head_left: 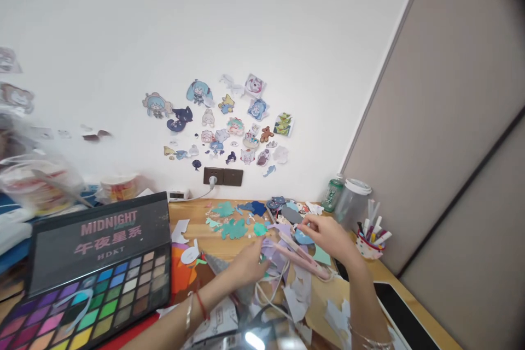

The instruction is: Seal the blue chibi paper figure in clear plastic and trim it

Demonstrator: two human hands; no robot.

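My left hand [248,265] is at the middle of the desk, its fingers pressed together beside purple paper [268,249]; what they hold, if anything, is too small to name. To its right, my right hand [324,232] is raised over blue and purple cutouts, thumb and fingertips brought together; nothing large shows between them. Between and below the hands lies a pink hair straightener [303,260] with a white cord. Teal paper cutouts [232,228] lie behind my left hand.
An open eyeshadow palette [123,290] fills the left. Paper scraps [297,295] lie in front. At the right are a pen cup [369,246], a clear lidded jar [353,202], a green bottle [332,193] and a tablet [406,314]. Stickers [235,126] cover part of the wall.
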